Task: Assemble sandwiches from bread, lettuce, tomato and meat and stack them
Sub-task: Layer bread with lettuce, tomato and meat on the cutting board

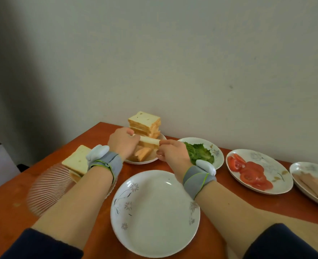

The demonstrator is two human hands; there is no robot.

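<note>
Between my left hand [121, 143] and my right hand [173, 151] I hold one white bread slice [149, 140], seen edge-on just above the bread plate [145, 161]. Behind it rises a bread stack [145, 124], and more slices lean on the plate below my hands. An empty white plate [154, 212] with a flower print sits in front of me. To the right stand a plate of lettuce [199, 153], one of tomato slices [248, 171], and one of meat slices [315, 184]. A finished sandwich [77, 162] rests on a ribbed glass plate [47, 187] at the left.
The red-brown table [229, 199] meets a pale wall at the back. Its left edge drops toward a grey curtain [8, 90]. A lighter wooden surface [304, 227] lies at the near right. Grey bands with white sensors wrap both wrists.
</note>
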